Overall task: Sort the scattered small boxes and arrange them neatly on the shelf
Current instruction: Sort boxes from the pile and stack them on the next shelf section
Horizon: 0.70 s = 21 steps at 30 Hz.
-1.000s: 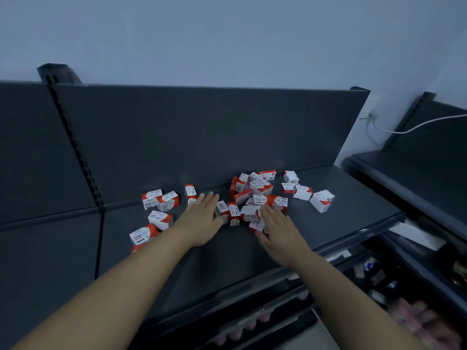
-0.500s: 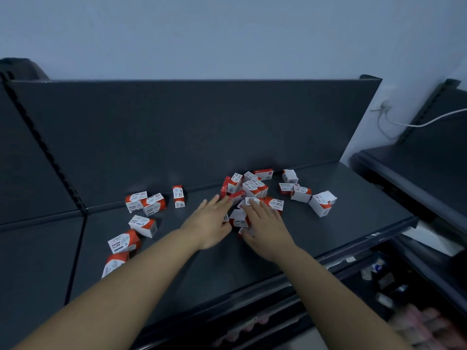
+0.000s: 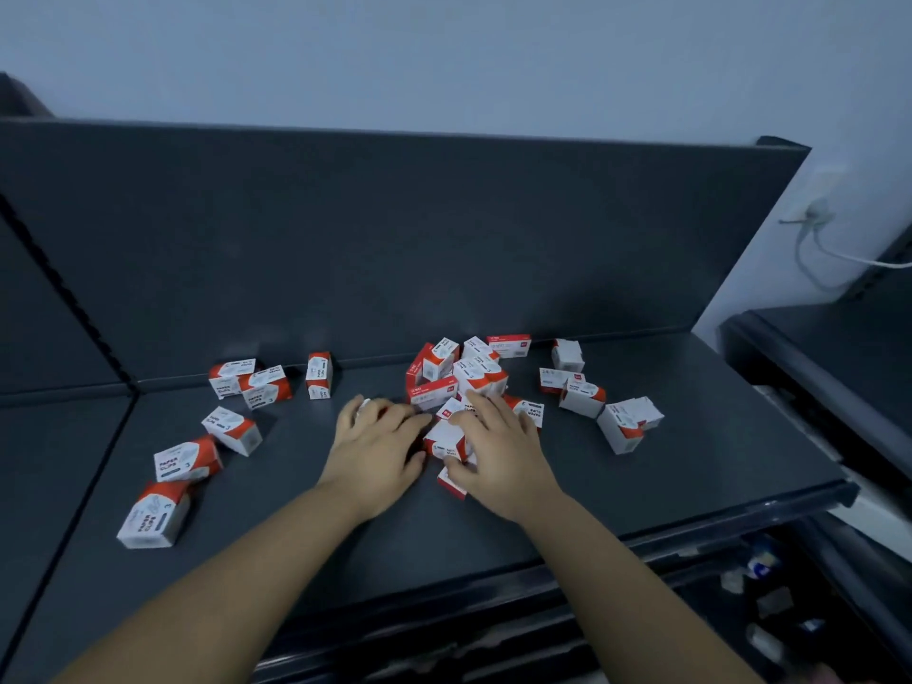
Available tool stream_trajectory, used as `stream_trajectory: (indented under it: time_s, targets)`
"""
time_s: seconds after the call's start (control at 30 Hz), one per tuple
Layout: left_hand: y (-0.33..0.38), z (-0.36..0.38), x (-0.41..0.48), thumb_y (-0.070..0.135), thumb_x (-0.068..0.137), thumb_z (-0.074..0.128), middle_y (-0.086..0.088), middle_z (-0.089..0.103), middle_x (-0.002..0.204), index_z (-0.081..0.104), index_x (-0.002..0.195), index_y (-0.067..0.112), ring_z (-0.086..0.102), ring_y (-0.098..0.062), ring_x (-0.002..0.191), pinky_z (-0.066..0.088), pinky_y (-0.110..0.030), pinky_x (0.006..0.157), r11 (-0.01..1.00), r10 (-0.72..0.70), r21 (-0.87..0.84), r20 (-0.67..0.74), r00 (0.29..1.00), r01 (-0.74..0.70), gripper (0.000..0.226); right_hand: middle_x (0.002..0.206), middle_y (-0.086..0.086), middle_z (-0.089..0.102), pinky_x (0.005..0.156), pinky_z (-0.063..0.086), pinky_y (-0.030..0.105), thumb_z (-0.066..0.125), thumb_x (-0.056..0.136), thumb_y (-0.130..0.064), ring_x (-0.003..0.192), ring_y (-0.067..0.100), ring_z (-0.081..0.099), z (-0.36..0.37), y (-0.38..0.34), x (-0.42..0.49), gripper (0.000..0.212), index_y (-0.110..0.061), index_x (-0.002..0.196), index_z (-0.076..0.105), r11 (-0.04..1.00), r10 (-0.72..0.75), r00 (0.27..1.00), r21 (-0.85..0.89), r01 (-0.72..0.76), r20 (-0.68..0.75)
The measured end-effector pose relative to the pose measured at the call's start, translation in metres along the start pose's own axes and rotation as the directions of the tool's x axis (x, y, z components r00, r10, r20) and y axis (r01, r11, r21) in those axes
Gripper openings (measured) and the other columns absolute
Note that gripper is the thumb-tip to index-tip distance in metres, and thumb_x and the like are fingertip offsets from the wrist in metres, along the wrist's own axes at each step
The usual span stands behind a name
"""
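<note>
Small red-and-white cardboard boxes (image 3: 481, 375) lie scattered on a dark grey metal shelf (image 3: 666, 476). Most are heaped in a loose pile near the middle of its back edge. Both hands rest at the front side of this pile.

The left hand (image 3: 377, 446) has its fingers bent down over a half-hidden box (image 3: 364, 403), of which only a white corner shows past the fingertips; its grip looks closed on that box, though the view is blurred. The right hand (image 3: 498, 446) lies spread over several boxes with fairly straight fingers, its grip not closed, the thumb pressed against a low box (image 3: 451, 486) at the pile's front.

Three boxes stand along the back edge to the left of the pile, the nearest an upright box (image 3: 318, 375). Three more trail toward the front left corner, ending in a "Paper Clips" box (image 3: 153, 515). Four boxes sit toward the right edge, apart from the pile.

A white cable (image 3: 839, 254) hangs on the pale wall beyond the shelf's right end.
</note>
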State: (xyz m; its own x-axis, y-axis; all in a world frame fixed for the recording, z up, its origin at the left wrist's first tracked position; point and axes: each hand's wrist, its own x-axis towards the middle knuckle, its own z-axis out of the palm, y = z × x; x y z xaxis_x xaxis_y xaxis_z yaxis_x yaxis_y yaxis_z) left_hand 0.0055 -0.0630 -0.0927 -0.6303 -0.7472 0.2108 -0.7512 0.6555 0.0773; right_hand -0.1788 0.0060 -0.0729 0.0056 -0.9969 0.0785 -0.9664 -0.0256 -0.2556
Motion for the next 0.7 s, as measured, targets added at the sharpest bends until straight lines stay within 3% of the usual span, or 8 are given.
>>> stream_trajectory:
  time_s: [0.13,0.2,0.27,0.33,0.43,0.5,0.57,0.7]
  targets:
    - [0.004,0.004,-0.004,0.036,0.082,0.061,0.008,0.064,0.111,0.067,0.113,0.028,0.054,-0.023,0.109,0.017,-0.048,0.106,0.996,-0.075,0.043,-0.116,0.99,0.081,0.033,0.157,-0.009,0.025,0.116,0.016,0.044,0.053,0.09,-0.051,0.146,0.017,0.016,-0.009,0.029,-0.011,0.047,-0.032,0.133,0.049,0.999,-0.042,0.999,0.022,0.042,-0.019]
    - [0.016,-0.001,-0.004,0.028,0.075,0.075,0.005,0.065,0.113,0.069,0.111,0.023,0.055,-0.025,0.113,0.014,-0.053,0.107,0.991,-0.104,0.072,-0.143,0.984,0.115,0.037,0.153,-0.011,0.031,0.114,0.02,0.04,0.053,0.087,-0.054,0.14,0.016,0.025,-0.01,0.041,-0.016,0.049,-0.034,0.131,0.051,0.996,-0.032,0.998,0.085,0.036,-0.054]
    - [0.036,-0.007,-0.005,0.028,0.076,0.07,0.004,0.064,0.116,0.069,0.112,0.022,0.055,-0.025,0.118,0.014,-0.054,0.109,0.992,-0.097,0.066,-0.174,0.98,0.11,0.036,0.149,-0.012,0.035,0.113,0.025,0.039,0.047,0.083,-0.059,0.134,0.016,0.031,-0.008,0.05,-0.019,0.052,-0.035,0.128,0.054,0.991,-0.019,0.996,0.133,0.031,-0.092]
    - [0.061,-0.012,-0.008,0.037,0.083,0.052,0.008,0.06,0.121,0.064,0.118,0.026,0.053,-0.02,0.12,0.018,-0.044,0.109,0.995,-0.096,-0.027,-0.151,0.984,0.093,0.039,0.147,-0.012,0.038,0.111,0.029,0.041,0.045,0.079,-0.06,0.13,0.017,0.033,-0.005,0.056,-0.021,0.053,-0.035,0.124,0.057,0.985,-0.012,0.992,0.171,0.034,-0.128]
    - [0.089,-0.007,-0.015,0.062,0.085,0.029,0.014,0.045,0.137,0.04,0.141,0.031,0.038,-0.012,0.13,0.023,-0.031,0.107,0.95,-0.186,-0.253,0.017,0.982,0.184,0.066,0.147,-0.012,0.035,0.109,0.03,0.041,0.057,0.078,-0.054,0.129,0.018,0.03,-0.005,0.064,-0.026,0.047,-0.035,0.122,0.057,0.979,0.005,0.986,0.204,0.029,-0.164]
    - [0.095,0.004,-0.02,0.071,0.081,0.023,0.014,0.036,0.144,0.028,0.147,0.03,0.03,-0.01,0.134,0.022,-0.03,0.11,0.937,-0.194,-0.278,0.092,0.977,0.212,0.078,0.148,-0.011,0.032,0.108,0.029,0.041,0.063,0.079,-0.048,0.13,0.019,0.028,-0.007,0.071,-0.03,0.045,-0.035,0.122,0.056,0.98,0.026,0.984,0.2,0.011,-0.179]
    - [0.094,0.01,-0.022,0.069,0.084,0.025,0.014,0.037,0.144,0.033,0.145,0.03,0.031,-0.009,0.134,0.02,-0.028,0.109,0.937,-0.192,-0.282,0.085,0.978,0.209,0.073,0.148,-0.01,0.03,0.107,0.028,0.042,0.064,0.078,-0.045,0.13,0.019,0.027,-0.011,0.077,-0.032,0.045,-0.035,0.121,0.055,0.984,0.035,0.985,0.179,-0.004,-0.168]
    - [0.075,0.011,-0.024,0.046,0.097,0.048,0.015,0.042,0.134,0.042,0.14,0.031,0.034,-0.007,0.127,0.02,-0.025,0.104,0.904,-0.255,-0.339,0.058,0.965,0.259,0.046,0.15,-0.01,0.026,0.11,0.021,0.043,0.063,0.081,-0.043,0.136,0.017,0.021,-0.018,0.087,-0.032,0.044,-0.035,0.123,0.053,0.992,0.039,0.996,0.119,-0.03,-0.077]
